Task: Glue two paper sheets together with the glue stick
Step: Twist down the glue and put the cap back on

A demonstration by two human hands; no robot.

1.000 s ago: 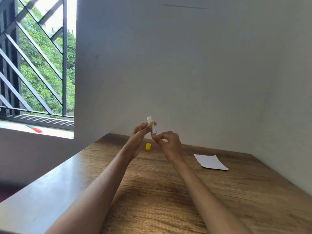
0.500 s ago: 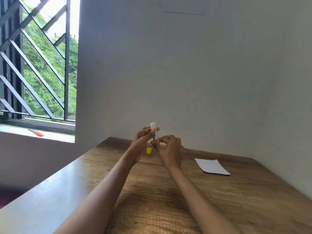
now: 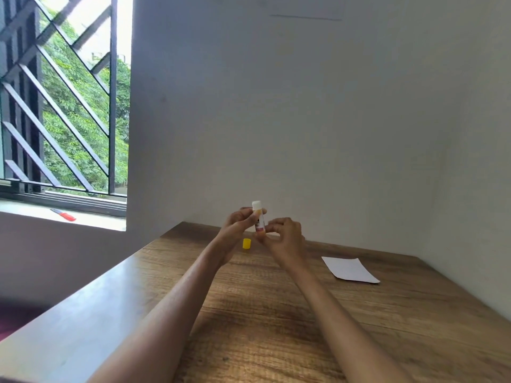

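Wooden table (image 3: 249, 327), yellow cap (image 3: 246, 243), white paper (image 3: 350, 270)

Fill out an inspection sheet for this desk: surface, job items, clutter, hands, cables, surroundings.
Surface: wooden table, set into a wall corner.
Job's things: glue stick uncapped and upright, raised above the table; yellow cap standing on the table below it; white paper lying flat to the right, sheet count cannot be told.
Clutter: nothing seen on the table.
Hands: left hand grips the upper tube; right hand pinches its base.
Cables: nothing seen.
Surroundings: plain wall; barred window at left with greenery outside; red object on the sill.
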